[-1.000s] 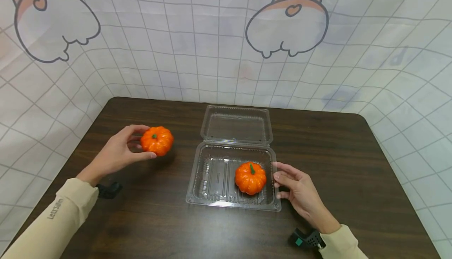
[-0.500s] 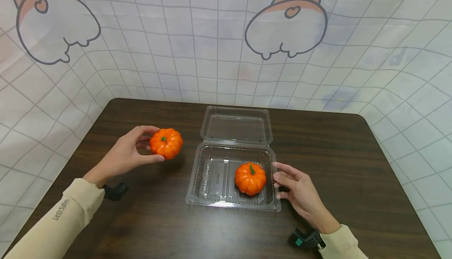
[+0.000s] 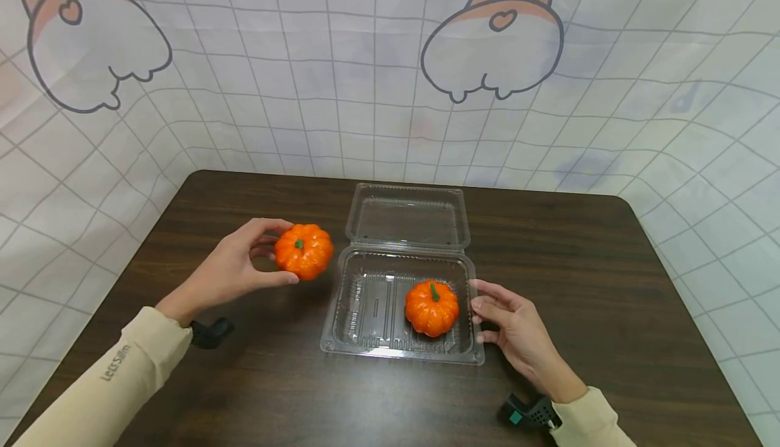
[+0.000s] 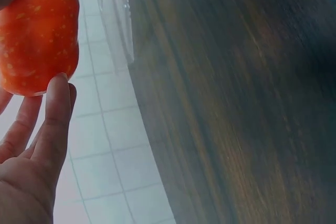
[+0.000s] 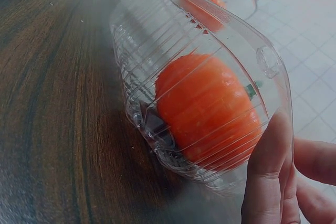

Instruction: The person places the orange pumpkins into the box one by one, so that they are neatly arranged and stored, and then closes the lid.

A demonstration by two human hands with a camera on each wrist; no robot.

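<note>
My left hand grips a small orange pumpkin with a short green stem, thumb on the near side and fingers on the far side. It is held above the table, just left of a clear plastic clamshell container. In the left wrist view the pumpkin shows speckled skin against the fingertips. A second orange pumpkin sits in the right half of the container's base. My right hand pinches the container's right rim; the right wrist view shows the thumb against its outer side.
The container's lid lies folded back, flat behind the base. All of this is on a dark wood-grain table with rounded back corners. A white grid-patterned cloth with cartoon drawings surrounds the table's back and sides.
My left hand has carried its pumpkin rightward and slightly nearer, towards the container's left edge. The right hand, the container and the pumpkin inside have stayed put.
</note>
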